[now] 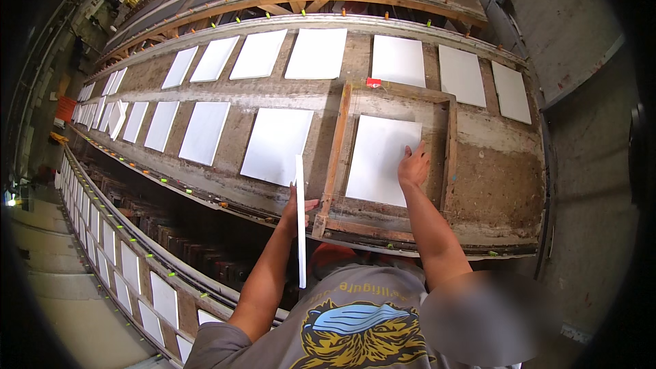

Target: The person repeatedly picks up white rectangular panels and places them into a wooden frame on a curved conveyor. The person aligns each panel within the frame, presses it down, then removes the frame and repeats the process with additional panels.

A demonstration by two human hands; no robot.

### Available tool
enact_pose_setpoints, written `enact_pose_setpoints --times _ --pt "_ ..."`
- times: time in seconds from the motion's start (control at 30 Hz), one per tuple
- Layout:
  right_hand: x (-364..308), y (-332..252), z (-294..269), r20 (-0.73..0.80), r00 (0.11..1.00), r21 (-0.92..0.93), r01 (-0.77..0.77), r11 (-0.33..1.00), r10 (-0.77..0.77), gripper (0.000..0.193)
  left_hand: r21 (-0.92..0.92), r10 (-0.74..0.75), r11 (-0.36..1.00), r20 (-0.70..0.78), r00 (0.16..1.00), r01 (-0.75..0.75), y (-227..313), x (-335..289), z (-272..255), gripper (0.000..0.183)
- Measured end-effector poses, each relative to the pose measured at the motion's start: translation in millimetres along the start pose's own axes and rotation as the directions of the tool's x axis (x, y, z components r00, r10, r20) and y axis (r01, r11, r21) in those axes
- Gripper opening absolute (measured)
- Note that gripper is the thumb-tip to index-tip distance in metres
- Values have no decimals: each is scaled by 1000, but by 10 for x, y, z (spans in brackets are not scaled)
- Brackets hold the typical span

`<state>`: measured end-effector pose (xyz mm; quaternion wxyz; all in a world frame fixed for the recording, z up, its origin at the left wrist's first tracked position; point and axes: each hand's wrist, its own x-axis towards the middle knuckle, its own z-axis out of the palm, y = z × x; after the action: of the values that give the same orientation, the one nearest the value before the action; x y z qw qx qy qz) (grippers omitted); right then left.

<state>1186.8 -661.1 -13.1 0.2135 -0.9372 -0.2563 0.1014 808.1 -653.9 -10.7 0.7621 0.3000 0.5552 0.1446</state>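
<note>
My left hand (292, 210) grips a white rectangular board (301, 246), held upright so that mostly its thin edge shows. Flat on the long worktable lies another white board (383, 157), inside a wooden frame (335, 157) with its bars around it. At that board's right edge rests my right hand (413, 164), its fingers apart and touching the edge. Just left of the frame, a further white board (279, 143) lies flat, partly behind the upright one.
Two rows of white boards, one including this board (316, 53), run along the worktable (499, 184). A small red object (373, 83) sits on the frame's far bar. Green and orange clips (386, 16) line the table edges. At left, a second table holds more boards (164, 299).
</note>
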Motion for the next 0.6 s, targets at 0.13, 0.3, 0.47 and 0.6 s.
enact_pose_setpoints --times 0.13,0.3,0.47,0.6 --pt "12 29 20 9 1000 18 4 1000 -4 61 28 26 999 -27 999 -25 38 -44 47 133" --pt "5 57 90 -23 1000 8 16 1000 -16 60 33 0 999 20 1000 -1 0 22 -39 133" --pt "5 22 75 -7 1000 -20 1 1000 -1 62 20 22 1000 -36 999 -21 -40 65 -19 134" --pt "11 50 105 -11 1000 -22 10 1000 -10 62 21 2 1000 6 1000 -2 -38 82 -69 134"
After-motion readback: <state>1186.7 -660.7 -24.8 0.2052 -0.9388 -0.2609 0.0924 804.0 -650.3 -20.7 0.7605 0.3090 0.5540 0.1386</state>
